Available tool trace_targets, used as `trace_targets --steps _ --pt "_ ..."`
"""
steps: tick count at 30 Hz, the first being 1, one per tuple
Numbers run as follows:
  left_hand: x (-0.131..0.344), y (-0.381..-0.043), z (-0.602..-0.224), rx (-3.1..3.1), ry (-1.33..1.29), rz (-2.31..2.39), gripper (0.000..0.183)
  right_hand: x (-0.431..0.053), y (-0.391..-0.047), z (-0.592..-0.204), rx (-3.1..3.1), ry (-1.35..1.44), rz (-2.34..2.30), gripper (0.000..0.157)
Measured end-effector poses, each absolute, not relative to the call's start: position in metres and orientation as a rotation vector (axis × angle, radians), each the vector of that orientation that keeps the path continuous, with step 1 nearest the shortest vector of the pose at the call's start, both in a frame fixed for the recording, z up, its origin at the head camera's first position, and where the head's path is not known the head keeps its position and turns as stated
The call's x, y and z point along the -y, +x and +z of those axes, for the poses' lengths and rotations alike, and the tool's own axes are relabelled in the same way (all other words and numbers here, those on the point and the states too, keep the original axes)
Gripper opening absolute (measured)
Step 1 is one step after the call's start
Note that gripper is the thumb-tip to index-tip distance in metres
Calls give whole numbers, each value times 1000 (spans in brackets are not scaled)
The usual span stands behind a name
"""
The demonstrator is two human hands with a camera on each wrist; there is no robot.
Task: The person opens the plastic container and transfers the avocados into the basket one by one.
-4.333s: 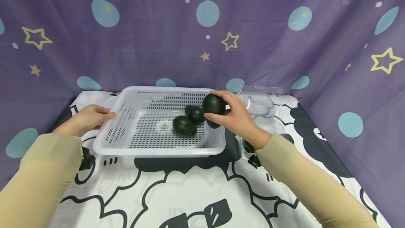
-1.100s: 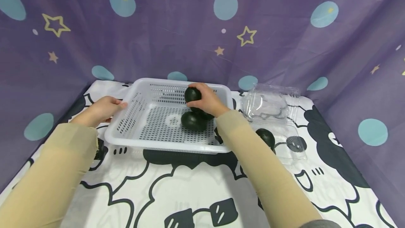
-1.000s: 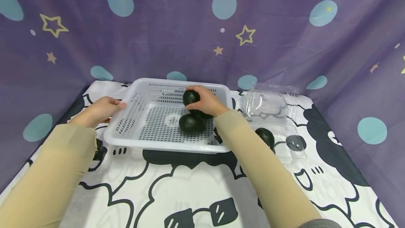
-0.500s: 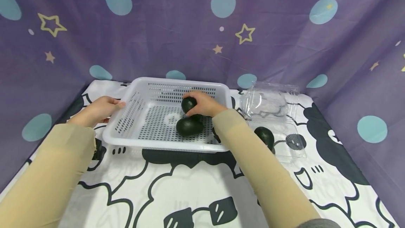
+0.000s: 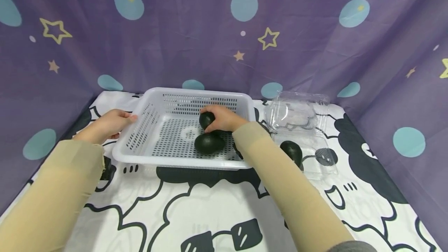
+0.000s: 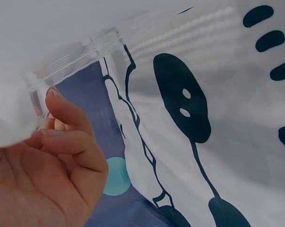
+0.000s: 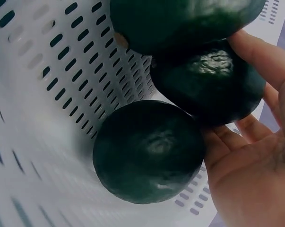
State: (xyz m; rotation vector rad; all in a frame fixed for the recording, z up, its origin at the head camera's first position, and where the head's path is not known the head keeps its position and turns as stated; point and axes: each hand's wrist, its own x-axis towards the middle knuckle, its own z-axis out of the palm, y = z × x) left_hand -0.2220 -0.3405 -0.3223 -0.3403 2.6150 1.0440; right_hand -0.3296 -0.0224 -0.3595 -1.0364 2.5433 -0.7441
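While the left hand (image 5: 106, 125) gripped the white basket (image 5: 182, 161) at its left edge, the right hand (image 5: 224, 119) pinched a dark fruit (image 5: 207, 119) inside it, beside another fruit (image 5: 209, 144); support underneath was hidden. Placement appeared the current step; the next move seemed to call for supported release.

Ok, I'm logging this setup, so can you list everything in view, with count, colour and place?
Purple curtain: count unclear, purple with stars and blue spots, behind and beside the table
Tablecloth: 1, white with black drawings, under everything
Basket: 1, white, on the tablecloth
Clear packaging: count unclear, transparent, right of the basket
Avocado-like fruits: 4 visible, dark green, three in the basket, one at the packaging
Sleeves: 2, beige, over the forearms
Left hand: 1, bare, gripping the basket's left rim
Right hand: 1, bare, gripping a fruit inside the basket
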Motion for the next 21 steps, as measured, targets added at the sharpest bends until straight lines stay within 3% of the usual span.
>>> trace_targets --steps 21 --pt "336 -219 -328 -2586 -350 1127 64 21 -330 -358 -2536 -1069 -638 69"
